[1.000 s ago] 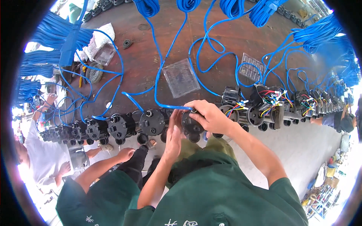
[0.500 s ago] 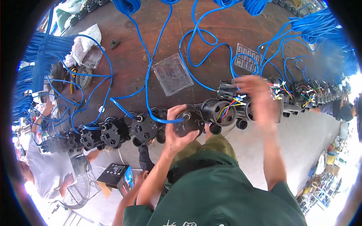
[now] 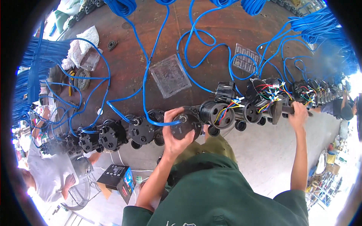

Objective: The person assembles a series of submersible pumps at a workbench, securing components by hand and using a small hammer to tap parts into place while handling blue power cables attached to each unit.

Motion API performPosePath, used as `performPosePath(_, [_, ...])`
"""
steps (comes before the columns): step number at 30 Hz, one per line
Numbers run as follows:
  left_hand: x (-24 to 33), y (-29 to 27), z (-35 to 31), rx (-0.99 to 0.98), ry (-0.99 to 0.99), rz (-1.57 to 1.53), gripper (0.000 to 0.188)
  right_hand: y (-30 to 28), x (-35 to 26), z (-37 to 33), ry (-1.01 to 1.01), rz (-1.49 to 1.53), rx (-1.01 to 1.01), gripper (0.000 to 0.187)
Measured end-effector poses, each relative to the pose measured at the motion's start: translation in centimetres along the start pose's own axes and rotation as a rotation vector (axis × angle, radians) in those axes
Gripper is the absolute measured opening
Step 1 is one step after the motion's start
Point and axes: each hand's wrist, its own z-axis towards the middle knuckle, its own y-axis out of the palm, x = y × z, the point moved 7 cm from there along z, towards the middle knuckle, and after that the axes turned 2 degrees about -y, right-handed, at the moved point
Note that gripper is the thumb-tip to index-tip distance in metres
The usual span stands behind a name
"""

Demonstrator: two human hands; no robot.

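Note:
My left hand (image 3: 174, 142) is wrapped round a black round housing (image 3: 187, 127) at the table's near edge, thumb across its lower face. A blue cable (image 3: 144, 107) runs into a fitting on that face. To the right, my right hand (image 3: 298, 116) is closed round a dark handle (image 3: 288, 110), which sticks out past the fingers; what it belongs to is partly hidden. Between my hands sit open black housings (image 3: 217, 115) with red, blue and yellow wires (image 3: 229, 105) and white connectors. A smaller black part (image 3: 225, 91) stands behind them.
Closed black housings (image 3: 141, 132) line the edge leftward. Blue cable coils (image 3: 316, 26) lie around the table (image 3: 124, 67), with a clear plastic tray (image 3: 170, 76) and a compartment tray (image 3: 246, 58). A person in a white shirt (image 3: 51, 169) is at left, near a fan (image 3: 77, 196) and box (image 3: 117, 179).
My right hand has moved right and down from above the open housings and closed round the dark handle. My left hand stays on its housing; the view has shifted slightly.

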Motion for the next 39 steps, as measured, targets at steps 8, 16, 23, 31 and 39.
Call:
performPosePath(8, [0.1, -0.2, -0.4, 0.028, -0.011, -0.019, 0.070, -1.8, -4.5, -12.3, 0.494, 0.877, 0.060, 0.022])
performPosePath(16, [0.6, -0.3, -0.1, 0.021, -0.043, -0.003, 0.070, -10.7, -28.2, -5.1, -0.094, 1.121, -0.331, 0.024])
performPosePath(23, [1.2, -0.6, -0.4, 0.043, -0.033, 0.003, 0.066, -12.7, -31.1, -4.4, -0.241, 0.995, -0.247, 0.024])
performPosePath(31, [1.1, -0.6, -0.6, 0.044, -0.058, 0.024, 0.066, -13.9, -30.9, -4.5, -0.228, 0.994, -0.219, 0.024])
performPosePath(39, [0.6, -0.7, -0.9, 0.052, -0.084, 0.014, 0.065, -16.9, -30.4, -3.9, -0.299, 1.028, -0.195, 0.028])
